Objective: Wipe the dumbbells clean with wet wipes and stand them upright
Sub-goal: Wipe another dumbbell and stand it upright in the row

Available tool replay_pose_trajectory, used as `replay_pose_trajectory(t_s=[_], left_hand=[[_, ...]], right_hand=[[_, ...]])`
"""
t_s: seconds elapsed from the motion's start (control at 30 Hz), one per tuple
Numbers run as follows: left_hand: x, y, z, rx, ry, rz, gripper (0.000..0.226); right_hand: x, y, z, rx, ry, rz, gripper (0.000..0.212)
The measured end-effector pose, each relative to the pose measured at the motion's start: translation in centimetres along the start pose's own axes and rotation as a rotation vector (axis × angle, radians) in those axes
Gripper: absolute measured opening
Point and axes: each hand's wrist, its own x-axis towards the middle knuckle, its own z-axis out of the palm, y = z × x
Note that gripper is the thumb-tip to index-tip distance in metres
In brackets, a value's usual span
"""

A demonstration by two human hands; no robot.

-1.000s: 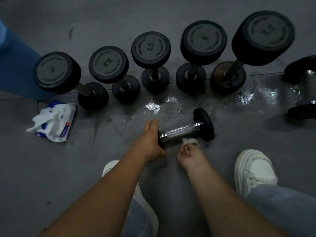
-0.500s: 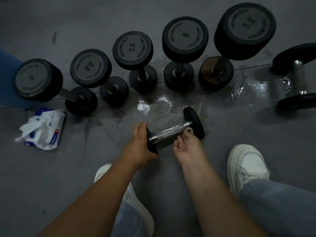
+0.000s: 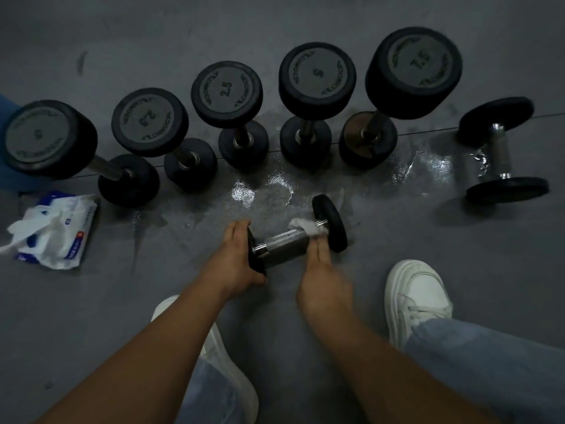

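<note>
A small black dumbbell [image 3: 284,243] with a knurled steel handle lies on its side on the grey floor in front of me. My left hand [image 3: 237,258] grips its near-left head. My right hand [image 3: 322,276] presses a crumpled white wet wipe [image 3: 308,227] against the handle close to the far-right head [image 3: 331,223]. Several black dumbbells stand upright in a row behind, among them one marked 2.5 [image 3: 227,90] and one marked 7.5 [image 3: 414,68]. Another dumbbell [image 3: 501,151] lies on its side at the right.
A pack of wet wipes [image 3: 52,229] with a sheet pulled out lies on the floor at the left. Wet patches [image 3: 260,188] shine between the row and my hands. My white shoes [image 3: 415,296] flank the spot. A blue object [image 3: 6,102] sits at the far left edge.
My right hand has slid the wipe along the handle, from under the bar to its far-right end. My left hand keeps its hold on the near head. The view has shifted a little.
</note>
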Motion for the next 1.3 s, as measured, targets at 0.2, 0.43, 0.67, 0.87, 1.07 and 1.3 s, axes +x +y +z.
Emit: replay_pose_trajectory(t_s=[0.2,0.43,0.67,0.87,1.07,1.3], left_hand=[[0.2,0.0,-0.1,-0.012,-0.013,-0.007,0.125],[0.4,0.0,-0.3,-0.043,-0.020,-0.009,0.127],[0.3,0.2,-0.3,-0.035,-0.017,-0.020,0.124],[0.3,0.2,-0.5,-0.043,-0.020,-0.027,0.124],[0.2,0.3,-0.5,-0.032,-0.028,-0.025,0.125],[0.5,0.1,-0.5,-0.032,-0.034,-0.033,0.125]], right_hand=[[-0.7,1.9,0.7,0.173,0.174,-0.159,0.064],[3.3,-2.1,-1.6,0.131,0.196,-0.049,0.045],[6.0,-4.3,-4.5,-0.423,-0.076,-0.046,0.043],[4.9,-4.8,-4.0,-0.838,-0.070,-0.312,0.038],[3.2,-3.2,-4.6,-1.073,-0.031,-0.493,0.032],[4.4,-3.6,-5.7,-0.747,0.054,-0.403,0.030]])
